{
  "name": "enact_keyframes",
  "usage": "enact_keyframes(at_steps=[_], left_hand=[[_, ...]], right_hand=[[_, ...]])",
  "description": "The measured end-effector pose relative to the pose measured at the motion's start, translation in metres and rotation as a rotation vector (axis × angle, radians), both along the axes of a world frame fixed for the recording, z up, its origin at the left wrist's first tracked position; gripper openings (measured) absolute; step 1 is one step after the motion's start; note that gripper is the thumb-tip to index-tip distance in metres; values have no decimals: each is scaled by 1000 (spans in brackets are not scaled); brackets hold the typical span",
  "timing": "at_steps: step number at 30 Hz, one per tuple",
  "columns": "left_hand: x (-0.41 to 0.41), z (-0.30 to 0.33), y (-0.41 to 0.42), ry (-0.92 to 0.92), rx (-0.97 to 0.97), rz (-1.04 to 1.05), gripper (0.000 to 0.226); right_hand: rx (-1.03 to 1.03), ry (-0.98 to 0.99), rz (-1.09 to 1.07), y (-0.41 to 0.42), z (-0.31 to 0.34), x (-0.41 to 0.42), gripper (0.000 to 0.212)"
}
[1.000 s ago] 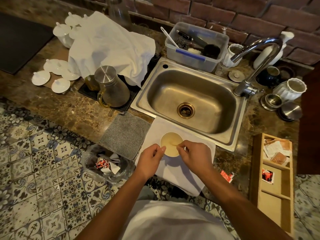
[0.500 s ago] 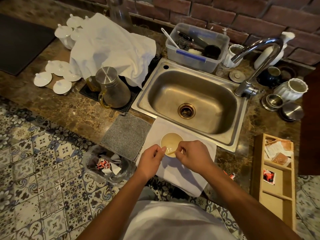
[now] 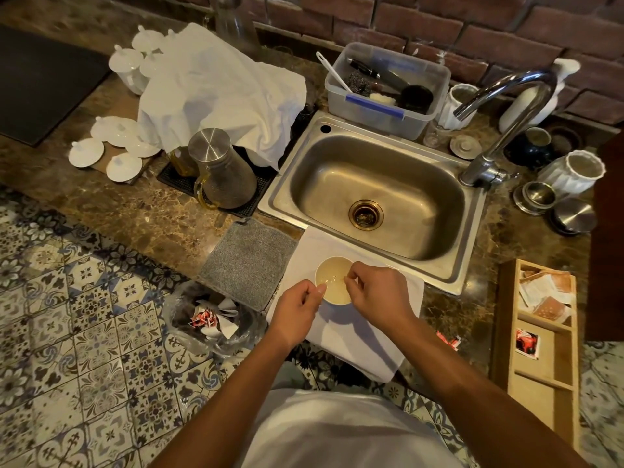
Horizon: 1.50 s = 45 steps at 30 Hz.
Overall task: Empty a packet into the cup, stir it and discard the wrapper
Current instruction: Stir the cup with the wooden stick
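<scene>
Since the earlier frames, the right hand [image 3: 374, 293] has been shifted slightly across the cup [image 3: 334, 280], its pinched fingertips now lying over the cup's right rim; the left hand [image 3: 297, 310] is seen unmoved at the cup's left side. The cup, white and holding a pale liquid, is set on a white cloth [image 3: 358, 336] at the near edge of the table [image 3: 135, 214], directly in front of the steel sink [image 3: 374, 197]. The right grip is closed, thumb against forefinger, on a thin pale stirrer [image 3: 338, 282] whose tip is dipped in the liquid; the stirrer is small and only partly resolved. The left grip is nearly closed, thumb and forefinger brought against the cup's outer wall; whether the wall is actually pinched cannot be told. A red wrapper [image 3: 449, 341] is seen lying on the table near its front edge, to the right of the cloth and apart from both hands. A grey mat [image 3: 248, 261] is laid just left of the cloth. Below the table's front edge, on the tiled floor, a plastic-lined bin [image 3: 212, 320] containing red-and-white wrappers is shown. A wooden tray [image 3: 540, 349] with packets in its compartments is placed at the right front corner.
</scene>
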<state>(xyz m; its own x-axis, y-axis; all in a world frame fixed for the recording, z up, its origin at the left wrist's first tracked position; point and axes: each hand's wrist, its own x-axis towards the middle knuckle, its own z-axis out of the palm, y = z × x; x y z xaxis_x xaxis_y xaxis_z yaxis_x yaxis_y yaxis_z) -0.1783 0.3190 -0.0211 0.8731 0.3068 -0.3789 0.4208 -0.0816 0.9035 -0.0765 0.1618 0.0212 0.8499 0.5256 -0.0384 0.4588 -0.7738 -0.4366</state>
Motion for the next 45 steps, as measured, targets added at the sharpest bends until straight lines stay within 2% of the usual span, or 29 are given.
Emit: enact_keyframes(at_steps=[4,9,17,22,30,37,41,45], left_hand=[[1,0,1,-2,10,-2,38],[0,-2,1,0,16,-3,39],[1,-1,0,5,-20,5,40],[0,0,0,11,-27,13,39],[0,-2,0,2,-49,9,38],[2,-3,0,15,-79,17,38],[1,-4,1,13,-82,18,38],[0,-3,-1,10,-95,30,38]], right_hand=[[41,100,-49,4,2,-3,13],[-22,271,46,0,11,5,13],[-210,90,63,-2,18,5,15],[-170,13,37,4,16,7,18],[-87,-3,41,17,12,-11,17],[-192,109,132,10,24,-3,19],[-292,48,195,8,27,2,19],[-272,-6,166,5,26,9,16]])
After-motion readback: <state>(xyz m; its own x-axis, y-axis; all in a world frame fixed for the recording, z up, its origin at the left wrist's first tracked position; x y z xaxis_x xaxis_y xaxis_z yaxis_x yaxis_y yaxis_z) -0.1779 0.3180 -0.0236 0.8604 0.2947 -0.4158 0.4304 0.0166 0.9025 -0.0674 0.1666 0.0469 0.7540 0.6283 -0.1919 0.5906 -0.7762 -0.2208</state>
